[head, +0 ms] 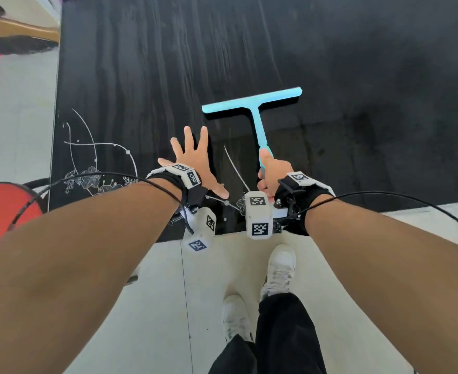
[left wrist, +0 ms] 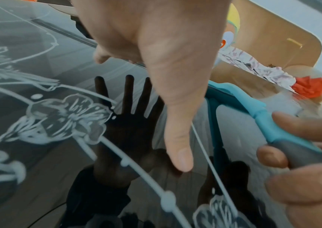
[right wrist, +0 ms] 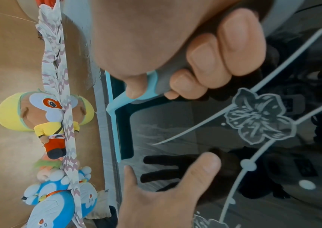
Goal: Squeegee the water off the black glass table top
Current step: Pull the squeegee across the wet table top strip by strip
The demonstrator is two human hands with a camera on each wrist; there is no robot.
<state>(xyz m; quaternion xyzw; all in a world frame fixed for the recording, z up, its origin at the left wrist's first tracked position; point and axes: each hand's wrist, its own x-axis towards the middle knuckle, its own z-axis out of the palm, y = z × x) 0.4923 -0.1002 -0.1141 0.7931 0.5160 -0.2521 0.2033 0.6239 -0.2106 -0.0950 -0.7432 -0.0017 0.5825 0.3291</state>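
The black glass table top [head: 141, 76] shows pale water streaks [head: 174, 58] across its far half. On it rests a light blue T-shaped squeegee [head: 259, 122], blade away from me. My right hand [head: 272, 175] grips the grey end of its handle [right wrist: 167, 80], fingers curled round it [right wrist: 224, 50]. My left hand [head: 192, 163] is held flat with fingers spread, just left of the handle and low over the glass. In the left wrist view its thumb [left wrist: 177, 138] nearly meets its dark reflection. I cannot tell whether it touches. The squeegee handle [left wrist: 269, 123] lies beside it.
White flower drawings [head: 93, 176] mark the near left of the glass. The table's near edge [head: 222, 234] is just under my wrists, with my white shoes [head: 280, 268] below. A red round object [head: 3, 209] sits at the left. Plush toys [right wrist: 45, 120] lie beyond the far edge.
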